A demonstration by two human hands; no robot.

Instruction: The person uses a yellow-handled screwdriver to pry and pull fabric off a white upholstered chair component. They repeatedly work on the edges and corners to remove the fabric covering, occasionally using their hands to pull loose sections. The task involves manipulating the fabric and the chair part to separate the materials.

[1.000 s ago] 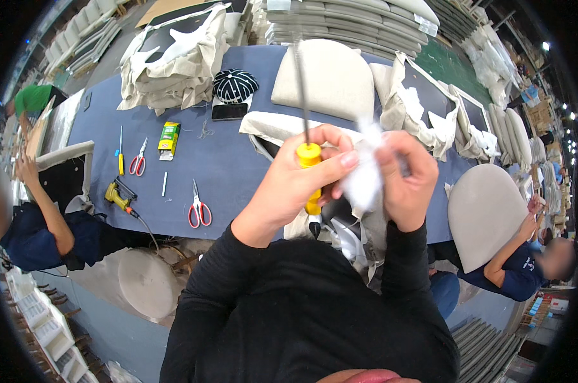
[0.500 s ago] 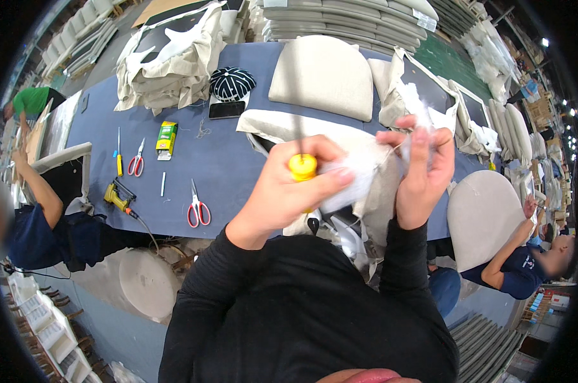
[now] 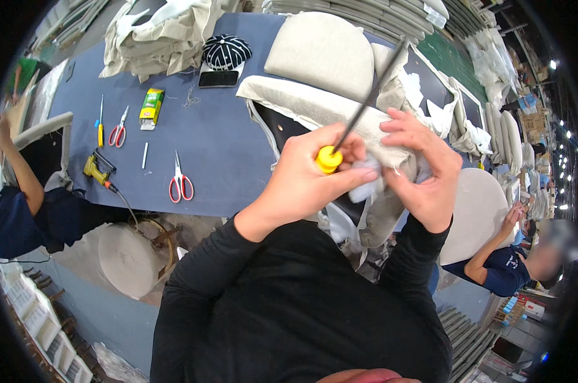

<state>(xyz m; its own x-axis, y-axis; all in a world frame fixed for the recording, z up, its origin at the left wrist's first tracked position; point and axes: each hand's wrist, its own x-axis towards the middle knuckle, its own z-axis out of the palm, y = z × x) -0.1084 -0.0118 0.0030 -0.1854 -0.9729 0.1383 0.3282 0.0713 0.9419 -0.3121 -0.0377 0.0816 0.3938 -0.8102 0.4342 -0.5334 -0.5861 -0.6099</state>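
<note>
My left hand (image 3: pixel 295 175) is closed round the yellow handle of a long-shafted screwdriver (image 3: pixel 329 159), whose dark shaft points up and away to the right. A tuft of white stuffing (image 3: pixel 367 185) sits by its thumb and fingertips. Over the corner of a beige fabric-covered chair part (image 3: pixel 308 105) my right hand (image 3: pixel 429 169) is spread, fingers curved and apart. Its thumb is by the frayed fabric edge; whether it presses the cloth I cannot tell. This part shows a black underside, with loose fabric hanging towards me.
Red-handled scissors (image 3: pixel 180 186), smaller scissors (image 3: pixel 118 131), a staple gun (image 3: pixel 99 169) and a green-yellow box (image 3: pixel 151 108) lie left on the blue table (image 3: pixel 219 159). Behind are a cap (image 3: pixel 226 51), a phone (image 3: pixel 218 79) and a padded seat (image 3: pixel 321 51). Co-workers sit on both sides.
The screwdriver has swung from upright to leaning right, and my left hand has shifted right. My right hand, earlier raised with blurred white material, is now lower over the fabric corner.
</note>
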